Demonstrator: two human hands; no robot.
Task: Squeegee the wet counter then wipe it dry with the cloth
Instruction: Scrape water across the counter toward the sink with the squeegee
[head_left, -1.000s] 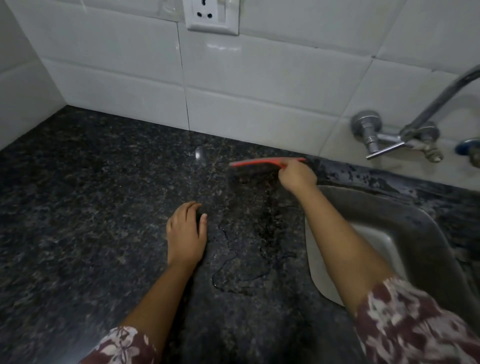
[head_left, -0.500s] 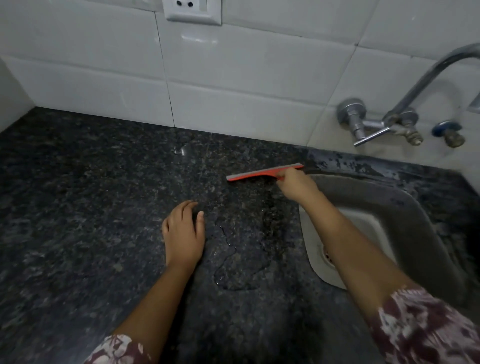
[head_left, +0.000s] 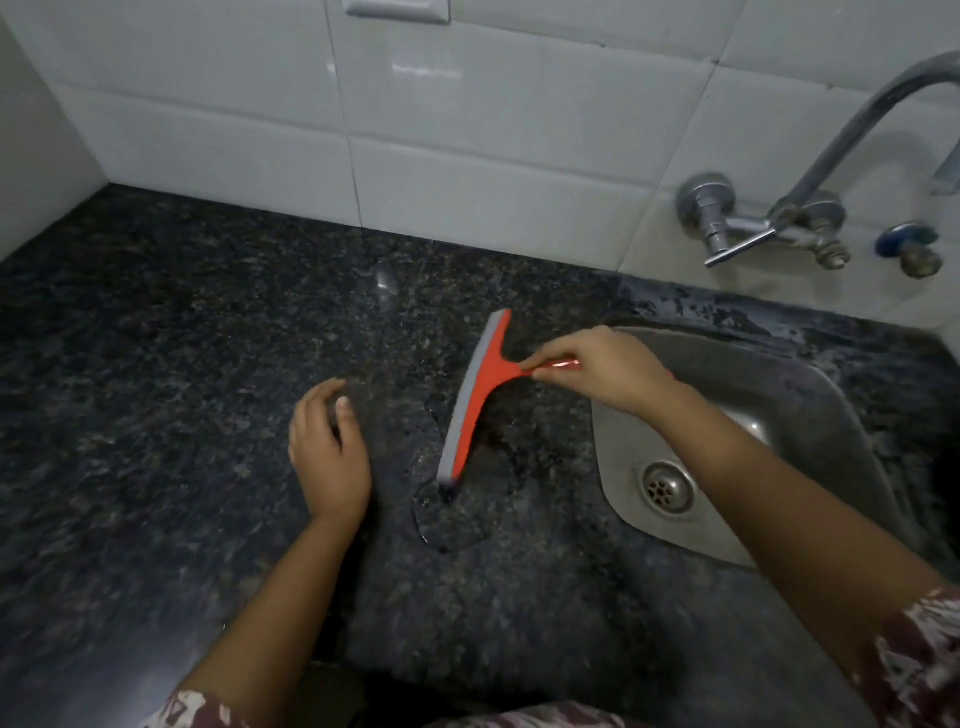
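Note:
My right hand (head_left: 602, 371) grips the handle of a red squeegee (head_left: 480, 395) with a grey rubber blade. The blade runs near to far on the dark speckled counter (head_left: 156, 395), just left of the sink, with its near end in a puddle of water (head_left: 457, 514). A few centimetres left of the blade, my left hand (head_left: 327, 452) rests on the counter with its fingers loosely bent and nothing in it. No cloth is in view.
A steel sink (head_left: 753, 441) with a round drain (head_left: 667, 488) is set into the counter at the right. A metal tap (head_left: 810, 208) and valves stick out of the white tiled wall (head_left: 467, 156) behind. A small water drop (head_left: 385, 283) lies near the wall.
The squeegee has come from the back of the counter toward me and turned, so its blade now runs near to far beside the sink. My left hand's fingers have curled a little.

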